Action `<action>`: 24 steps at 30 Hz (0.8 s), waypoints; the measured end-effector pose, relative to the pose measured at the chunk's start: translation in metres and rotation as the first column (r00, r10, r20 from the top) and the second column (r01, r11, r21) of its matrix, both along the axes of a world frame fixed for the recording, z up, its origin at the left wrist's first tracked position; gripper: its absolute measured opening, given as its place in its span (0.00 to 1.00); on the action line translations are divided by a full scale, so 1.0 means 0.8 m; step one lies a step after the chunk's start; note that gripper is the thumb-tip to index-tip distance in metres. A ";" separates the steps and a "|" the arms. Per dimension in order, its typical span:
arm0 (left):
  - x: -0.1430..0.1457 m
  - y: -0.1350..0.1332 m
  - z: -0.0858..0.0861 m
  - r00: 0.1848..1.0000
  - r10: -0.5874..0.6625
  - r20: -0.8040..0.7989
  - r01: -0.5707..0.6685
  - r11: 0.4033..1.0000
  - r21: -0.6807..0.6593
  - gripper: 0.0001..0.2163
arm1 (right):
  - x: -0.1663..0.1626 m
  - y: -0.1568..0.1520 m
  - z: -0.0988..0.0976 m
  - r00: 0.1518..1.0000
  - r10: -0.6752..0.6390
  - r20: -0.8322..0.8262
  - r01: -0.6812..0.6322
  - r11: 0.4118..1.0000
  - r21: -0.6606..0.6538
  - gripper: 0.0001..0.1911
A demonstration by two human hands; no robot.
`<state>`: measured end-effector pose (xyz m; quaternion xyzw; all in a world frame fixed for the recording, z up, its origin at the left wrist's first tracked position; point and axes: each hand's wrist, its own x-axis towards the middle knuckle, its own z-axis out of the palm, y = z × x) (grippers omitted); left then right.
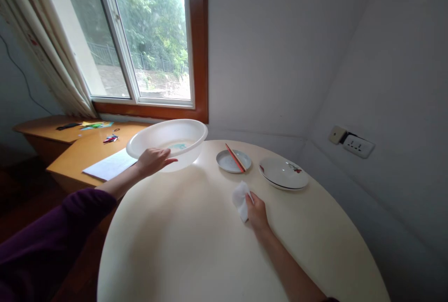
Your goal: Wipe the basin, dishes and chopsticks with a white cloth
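Observation:
My left hand (153, 162) grips the near rim of a translucent white plastic basin (187, 155), its fingers over the edge and the thumb outside. The basin is tilted slightly at the table's far left, and a bluish patch shows on its bottom. In my right hand (257, 211) is a crumpled white cloth or tissue (241, 199), pinched between thumb and fingers just over the table. Beyond it lies a small grey-white plate (226, 165) with red and tan chopsticks (235, 157) across it. To its right stand stacked white dishes (283, 176) with a red flower pattern.
The round cream table (196, 246) reaches close to the wall. At left, a wooden desk (66, 157) carries a white paper pad (112, 164), pens (111, 138) and other small items. A window is behind the basin, and a wall socket (359, 146) is at right.

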<state>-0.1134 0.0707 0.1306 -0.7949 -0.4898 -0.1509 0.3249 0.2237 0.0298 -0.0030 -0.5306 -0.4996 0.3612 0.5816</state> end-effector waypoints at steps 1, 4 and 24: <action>0.001 0.008 -0.004 1.000 -0.012 -0.013 0.012 1.000 -0.009 0.19 | 0.000 0.001 -0.001 1.000 0.000 -0.001 0.000 1.000 0.001 0.22; 0.008 0.028 -0.015 0.998 -0.058 -0.029 0.056 0.997 -0.045 0.18 | 0.000 0.004 -0.002 1.000 0.000 -0.005 0.000 1.000 0.007 0.22; 0.007 0.091 -0.062 0.990 -0.144 0.001 0.144 0.987 -0.068 0.18 | 0.000 0.010 -0.009 1.000 -0.012 -0.001 0.012 1.000 0.002 0.20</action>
